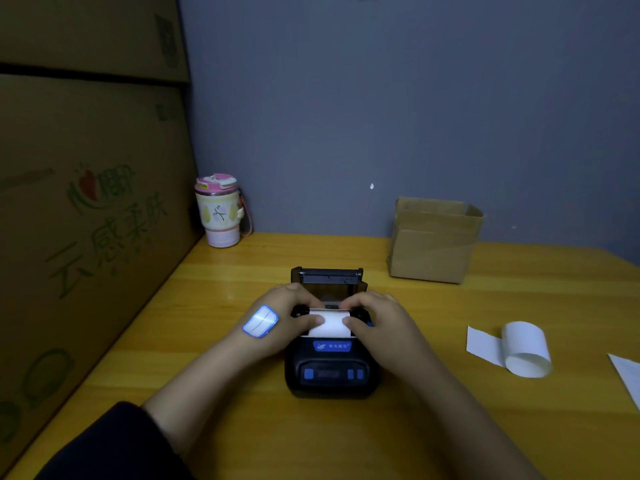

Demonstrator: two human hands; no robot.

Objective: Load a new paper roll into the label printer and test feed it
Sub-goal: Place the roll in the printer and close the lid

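Note:
A black label printer [330,372] with blue buttons stands on the wooden table [450,427], its lid [327,276] tilted open at the back. A white paper roll [329,323] lies in the open compartment, its loose end pulled toward me over the front edge. My left hand [282,318], with a blue-edged label stuck on its back, pinches the paper's left side. My right hand [375,318] pinches the paper's right side. The roll's core and the compartment are mostly hidden by my fingers.
A loose curl of white paper [519,348] lies on the table at right, another sheet [627,379] at the right edge. A small open cardboard box [433,240] stands at back right, a pink-lidded tumbler [220,211] at back left. Large cartons [86,202] wall the left side.

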